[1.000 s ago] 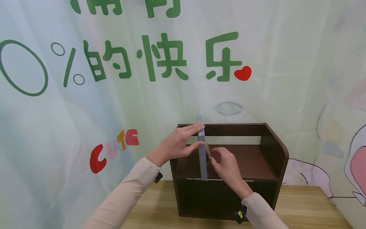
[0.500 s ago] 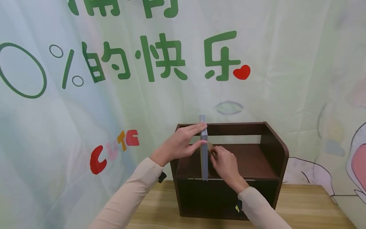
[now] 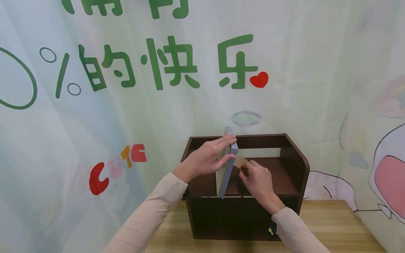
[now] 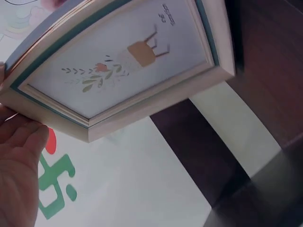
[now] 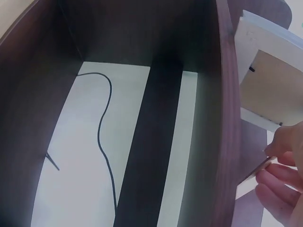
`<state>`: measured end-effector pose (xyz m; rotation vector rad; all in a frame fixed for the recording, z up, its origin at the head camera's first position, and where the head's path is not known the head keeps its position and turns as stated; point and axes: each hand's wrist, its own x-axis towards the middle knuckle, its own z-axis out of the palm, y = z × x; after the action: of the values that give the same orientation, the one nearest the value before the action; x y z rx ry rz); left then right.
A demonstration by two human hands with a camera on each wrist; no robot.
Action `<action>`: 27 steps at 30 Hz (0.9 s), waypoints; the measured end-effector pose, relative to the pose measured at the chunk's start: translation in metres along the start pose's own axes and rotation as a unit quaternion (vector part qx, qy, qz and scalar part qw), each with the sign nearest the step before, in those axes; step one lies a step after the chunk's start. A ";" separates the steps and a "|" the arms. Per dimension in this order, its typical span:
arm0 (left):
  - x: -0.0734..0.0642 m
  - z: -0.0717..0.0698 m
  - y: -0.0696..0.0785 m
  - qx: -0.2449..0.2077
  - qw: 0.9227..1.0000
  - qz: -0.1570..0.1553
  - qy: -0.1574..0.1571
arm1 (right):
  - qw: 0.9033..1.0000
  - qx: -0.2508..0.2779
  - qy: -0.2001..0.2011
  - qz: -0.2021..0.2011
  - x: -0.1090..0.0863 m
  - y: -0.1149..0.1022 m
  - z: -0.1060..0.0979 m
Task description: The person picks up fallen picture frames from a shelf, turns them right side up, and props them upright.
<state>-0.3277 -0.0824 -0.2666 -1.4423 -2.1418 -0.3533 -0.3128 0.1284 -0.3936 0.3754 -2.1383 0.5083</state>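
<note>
A picture frame [image 3: 225, 177] with a pale blue-grey edge stands upright at the shelf's upper board, seen nearly edge-on in the head view. Its front, in the left wrist view, shows a framed print [image 4: 118, 66] of leaves and a flower in a pot. My left hand [image 3: 202, 159] grips the frame's upper part between thumb and fingers. Behind the frame, my right hand [image 3: 257, 178] pinches the brown stand leg [image 3: 239, 162] between thumb and fingers. The right wrist view shows the frame's brown backing [image 5: 274, 85] with small dark clips.
The dark brown two-tier shelf [image 3: 292, 161] stands on a wood-grain table [image 3: 332, 218]. A printed curtain [image 3: 303, 88] hangs behind it. In the right wrist view, a black cable [image 5: 102, 127] shows through the shelf's open back.
The frame has turned so part of its front face now shows in the head view. The stand leg has swung further out from the back, with my right hand.
</note>
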 end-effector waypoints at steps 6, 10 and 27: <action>0.008 0.011 0.002 -0.013 1.000 0.004 -0.004 | 1.000 -0.008 -0.020 0.009 -0.001 0.005 -0.008; 0.013 0.017 0.003 -0.021 1.000 0.007 -0.006 | 0.999 -0.002 -0.030 0.019 -0.002 0.009 -0.011; 0.023 0.031 0.008 -0.038 0.999 0.027 -0.023 | 0.998 -0.008 -0.049 0.037 -0.010 0.016 -0.007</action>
<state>-0.3361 -0.0462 -0.2804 -1.5610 -2.1421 -0.3893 -0.3098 0.1465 -0.4019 0.3182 -2.2567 0.5252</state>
